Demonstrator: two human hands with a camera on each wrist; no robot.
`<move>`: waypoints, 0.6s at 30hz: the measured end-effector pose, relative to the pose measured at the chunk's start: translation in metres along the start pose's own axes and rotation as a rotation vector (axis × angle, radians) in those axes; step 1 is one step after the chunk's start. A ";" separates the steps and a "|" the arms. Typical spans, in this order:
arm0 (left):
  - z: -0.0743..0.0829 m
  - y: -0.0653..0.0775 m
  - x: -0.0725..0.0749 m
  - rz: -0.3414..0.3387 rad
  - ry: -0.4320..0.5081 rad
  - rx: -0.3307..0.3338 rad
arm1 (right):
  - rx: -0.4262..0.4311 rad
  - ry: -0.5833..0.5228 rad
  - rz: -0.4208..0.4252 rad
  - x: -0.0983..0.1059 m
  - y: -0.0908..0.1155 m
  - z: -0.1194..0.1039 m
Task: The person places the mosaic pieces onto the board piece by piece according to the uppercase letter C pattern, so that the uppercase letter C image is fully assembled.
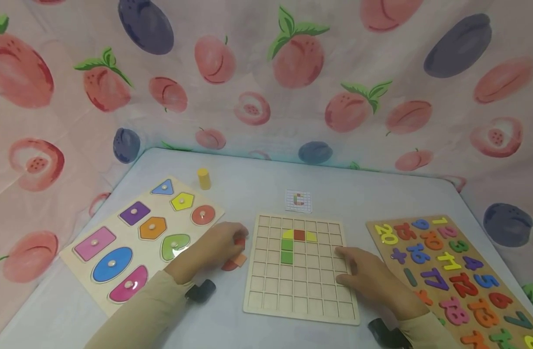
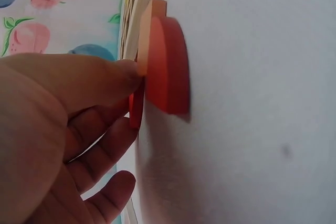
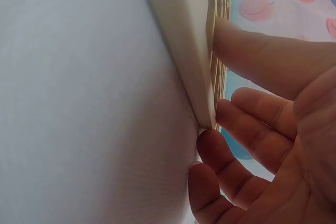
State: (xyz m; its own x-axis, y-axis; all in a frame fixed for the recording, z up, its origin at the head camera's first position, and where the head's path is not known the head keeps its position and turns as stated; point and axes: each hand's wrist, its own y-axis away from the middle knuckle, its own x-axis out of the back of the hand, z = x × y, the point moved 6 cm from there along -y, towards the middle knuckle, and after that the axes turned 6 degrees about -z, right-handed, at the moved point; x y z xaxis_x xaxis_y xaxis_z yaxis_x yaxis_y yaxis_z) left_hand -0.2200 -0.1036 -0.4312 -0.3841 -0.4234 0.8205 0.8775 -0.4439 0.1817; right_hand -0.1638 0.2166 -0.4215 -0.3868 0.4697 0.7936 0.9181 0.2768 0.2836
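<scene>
My left hand [image 1: 220,245] is at the left of the wooden grid board [image 1: 301,303]. Its thumb and fingers pinch a thin red piece [image 2: 136,109], partly hidden by the fingers. Right beside them lie an orange square piece [image 1: 239,260] and a red curved-edged piece [image 2: 169,66]. On the board, yellow curved pieces [image 1: 288,235] flank a red square [image 1: 299,235], with green squares [image 1: 286,257] below the left one. My right hand [image 1: 366,271] rests at the board's right edge, thumb and forefinger spread over it, other fingers loosely bent by its side.
A small pattern card [image 1: 298,200] lies behind the board, and a yellow cylinder [image 1: 203,179] stands at the back left. The knobbed shape puzzle [image 1: 131,237] occupies the left side. At right is a number puzzle [image 1: 428,276]. A printed fruit cloth [image 1: 266,131] rises behind the table.
</scene>
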 end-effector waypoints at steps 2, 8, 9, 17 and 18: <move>0.000 -0.001 0.000 0.002 -0.019 0.006 | 0.000 -0.001 0.001 0.000 0.000 0.000; 0.000 -0.002 0.001 0.002 -0.057 0.028 | -0.002 -0.004 0.001 0.000 -0.001 0.001; 0.001 -0.002 0.001 0.000 -0.045 0.026 | -0.003 -0.003 -0.001 0.000 -0.001 0.001; 0.018 -0.003 0.000 -0.037 0.001 -0.002 | -0.005 -0.001 -0.006 0.000 0.000 0.000; 0.021 -0.003 0.000 -0.047 0.013 -0.009 | -0.007 0.002 -0.006 0.000 0.000 0.000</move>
State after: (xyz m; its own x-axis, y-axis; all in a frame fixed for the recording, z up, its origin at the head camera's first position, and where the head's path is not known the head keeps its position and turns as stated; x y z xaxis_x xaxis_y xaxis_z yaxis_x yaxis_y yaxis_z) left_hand -0.2166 -0.0857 -0.4202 -0.4287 -0.4122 0.8040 0.8558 -0.4704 0.2151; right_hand -0.1641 0.2165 -0.4217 -0.3925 0.4666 0.7926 0.9162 0.2737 0.2926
